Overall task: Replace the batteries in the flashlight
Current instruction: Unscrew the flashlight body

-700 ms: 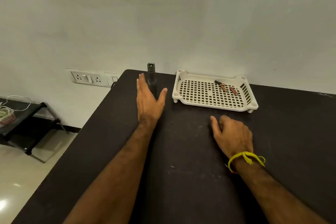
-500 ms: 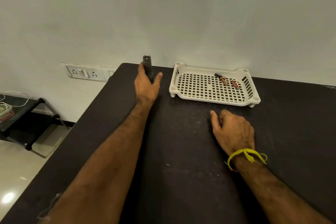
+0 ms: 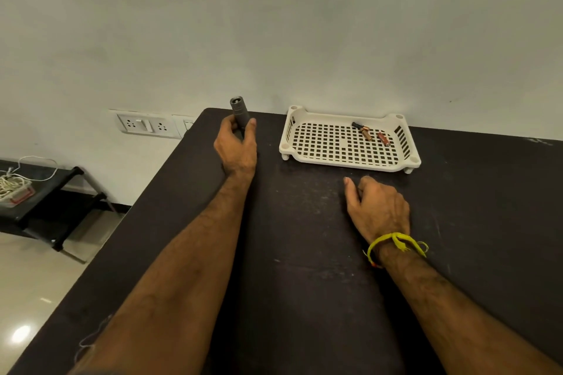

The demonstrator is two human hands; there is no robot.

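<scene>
A dark grey flashlight [image 3: 238, 109] stands near the far left corner of the black table [image 3: 304, 253], tilted slightly left. My left hand [image 3: 237, 149] is wrapped around its lower body; only its top end shows. Two batteries [image 3: 370, 133] with copper and black bodies lie in the far right part of a white perforated tray [image 3: 347, 161]. My right hand [image 3: 377, 207] rests on the table in front of the tray, fingers loosely curled, holding nothing. A yellow thread is tied around that wrist.
The wall runs right behind the table, with a socket panel [image 3: 146, 125] to the left. A low black stand [image 3: 45, 207] with a box of cables sits on the floor at left. The table's left edge drops to the tiled floor.
My left hand went from flat and open beside the flashlight to closed around it, and the flashlight now tilts a little. My right hand stayed where it was.
</scene>
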